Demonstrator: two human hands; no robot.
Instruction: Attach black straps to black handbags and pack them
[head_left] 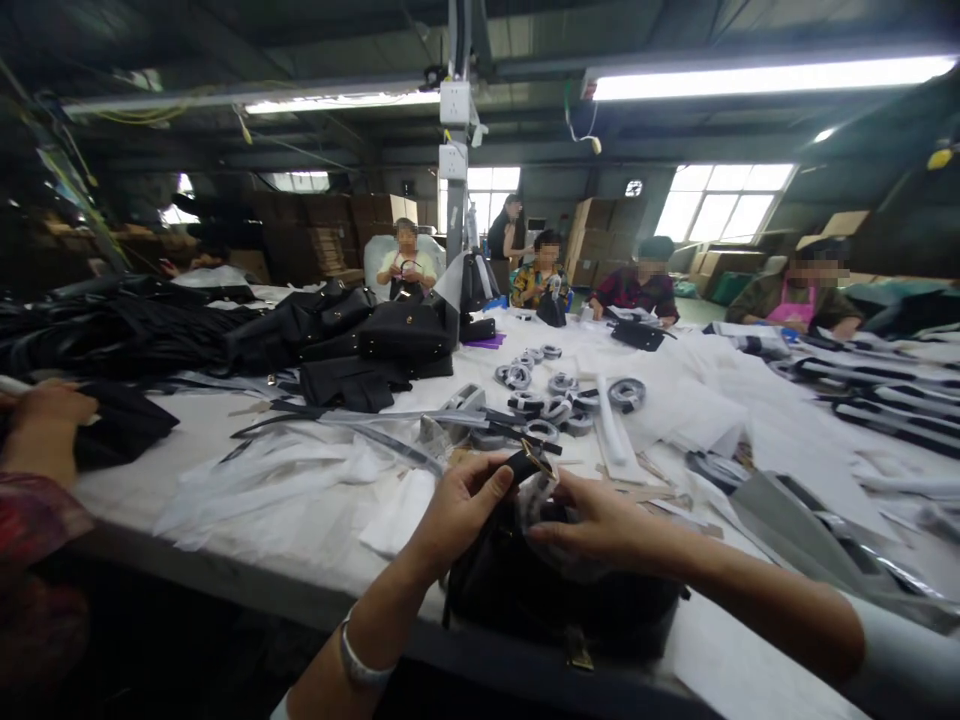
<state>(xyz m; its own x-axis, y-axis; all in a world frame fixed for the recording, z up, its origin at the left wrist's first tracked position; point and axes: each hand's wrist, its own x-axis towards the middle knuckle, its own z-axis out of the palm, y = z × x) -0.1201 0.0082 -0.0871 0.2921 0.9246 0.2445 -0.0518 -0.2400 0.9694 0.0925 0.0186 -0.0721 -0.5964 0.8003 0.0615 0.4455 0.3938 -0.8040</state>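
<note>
A black handbag [555, 600] stands at the near edge of the white table [247, 560], right in front of me. My left hand [461, 505] pinches a black strap end [523, 462] with a gold clasp above the bag. My right hand [600, 520] has its fingers curled on crinkled clear wrapping [536, 495] at the bag's top, beside the strap. A bracelet sits on my left wrist.
Rolled grey straps [555, 395] and white paper sheets lie mid-table. Black bags [390, 335] are piled at the back left. A co-worker's hand [45, 420] works at the far left. Several people sit along the far side. A pole [454, 200] rises from the table.
</note>
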